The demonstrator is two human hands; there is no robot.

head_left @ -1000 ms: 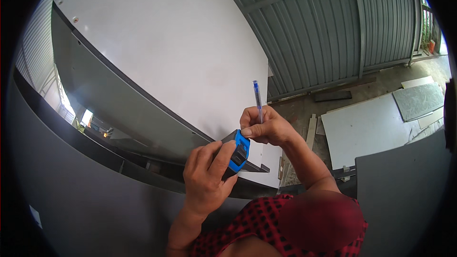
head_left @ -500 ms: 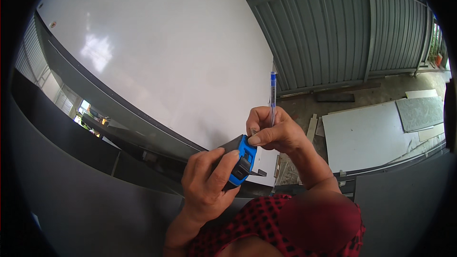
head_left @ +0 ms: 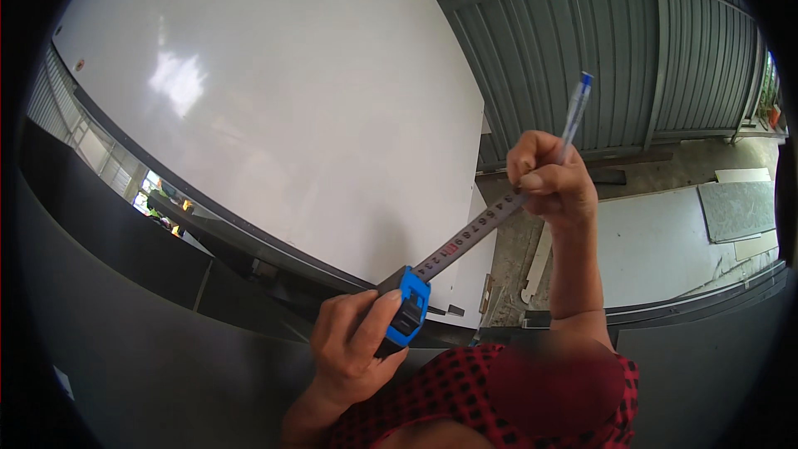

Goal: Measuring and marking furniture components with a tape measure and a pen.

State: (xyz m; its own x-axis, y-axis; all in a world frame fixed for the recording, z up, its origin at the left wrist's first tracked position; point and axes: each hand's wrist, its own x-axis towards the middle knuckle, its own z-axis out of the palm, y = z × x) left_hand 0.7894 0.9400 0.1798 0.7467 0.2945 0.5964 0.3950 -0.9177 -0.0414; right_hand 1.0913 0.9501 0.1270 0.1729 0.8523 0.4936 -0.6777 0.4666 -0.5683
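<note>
My left hand is closed around a blue and black tape measure, low in the middle of the view. From its case a pale measuring blade runs up and to the right. The blade's free end is pinched between the thumb and fingers of my right hand. That same hand also holds a clear pen with a blue end, which points upward. Behind the tape lies a large white glossy panel; the blade passes over its lower right part.
A grey ribbed metal wall rises at the far right. Below it, white sheets and a grey-green board lie on the concrete floor. Dark grey panels fill the lower left.
My right hand has moved up and to the right, drawing the blade out of the case. The pen now tilts rightward. My left hand with the tape measure has shifted slightly down and left.
</note>
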